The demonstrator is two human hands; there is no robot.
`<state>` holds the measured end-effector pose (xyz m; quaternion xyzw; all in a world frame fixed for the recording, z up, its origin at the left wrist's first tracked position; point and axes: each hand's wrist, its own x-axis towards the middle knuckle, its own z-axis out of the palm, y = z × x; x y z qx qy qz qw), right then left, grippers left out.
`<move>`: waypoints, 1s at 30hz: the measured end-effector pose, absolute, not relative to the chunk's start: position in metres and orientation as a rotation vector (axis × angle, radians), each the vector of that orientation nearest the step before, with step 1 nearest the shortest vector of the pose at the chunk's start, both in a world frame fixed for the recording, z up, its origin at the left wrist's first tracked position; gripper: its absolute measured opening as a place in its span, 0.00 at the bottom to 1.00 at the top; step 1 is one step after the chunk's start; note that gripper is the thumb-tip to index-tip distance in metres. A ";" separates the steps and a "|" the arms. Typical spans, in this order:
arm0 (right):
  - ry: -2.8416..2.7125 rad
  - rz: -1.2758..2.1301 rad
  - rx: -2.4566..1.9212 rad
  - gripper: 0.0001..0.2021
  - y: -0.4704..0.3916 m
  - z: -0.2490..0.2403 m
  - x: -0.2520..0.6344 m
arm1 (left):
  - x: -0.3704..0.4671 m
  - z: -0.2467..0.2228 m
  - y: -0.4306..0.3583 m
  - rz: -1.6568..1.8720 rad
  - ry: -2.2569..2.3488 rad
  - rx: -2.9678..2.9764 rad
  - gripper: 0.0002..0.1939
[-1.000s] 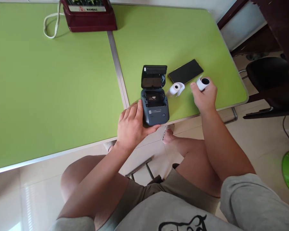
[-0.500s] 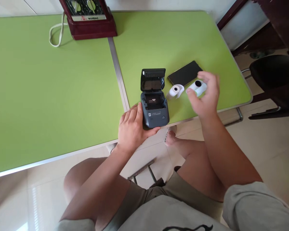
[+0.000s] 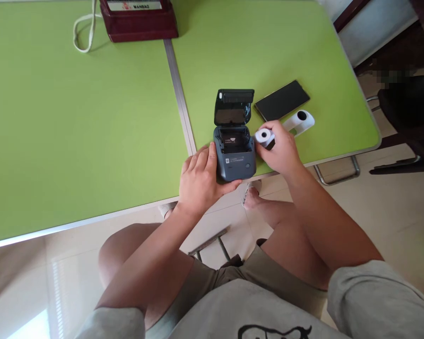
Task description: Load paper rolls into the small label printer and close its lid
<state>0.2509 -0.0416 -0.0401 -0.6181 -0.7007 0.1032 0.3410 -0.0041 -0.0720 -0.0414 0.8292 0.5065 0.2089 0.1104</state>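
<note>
The left hand clasps the small printer (lid up), while the right hand pinches a paper roll just beside it.

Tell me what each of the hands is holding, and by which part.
Left hand grips the printer by its left side; right hand holds the paper roll around its curved side.

A black phone lies on the green table near a maroon appliance.
</note>
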 end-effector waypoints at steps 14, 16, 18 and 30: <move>-1.860 0.372 -1.418 0.20 -0.036 0.003 0.215 | -0.004 -0.041 -0.072 0.612 1.462 2.420 0.59; -1.930 0.371 -1.399 0.17 -0.032 0.001 0.213 | -0.004 -0.042 -0.072 0.621 1.461 2.431 0.59; -1.987 0.348 -1.378 0.13 -0.027 -0.001 0.214 | -0.004 -0.042 -0.072 0.624 1.458 2.440 0.60; -1.936 0.371 -1.203 0.08 -0.047 -0.004 0.211 | -0.003 -0.034 -0.074 0.572 1.442 2.437 0.50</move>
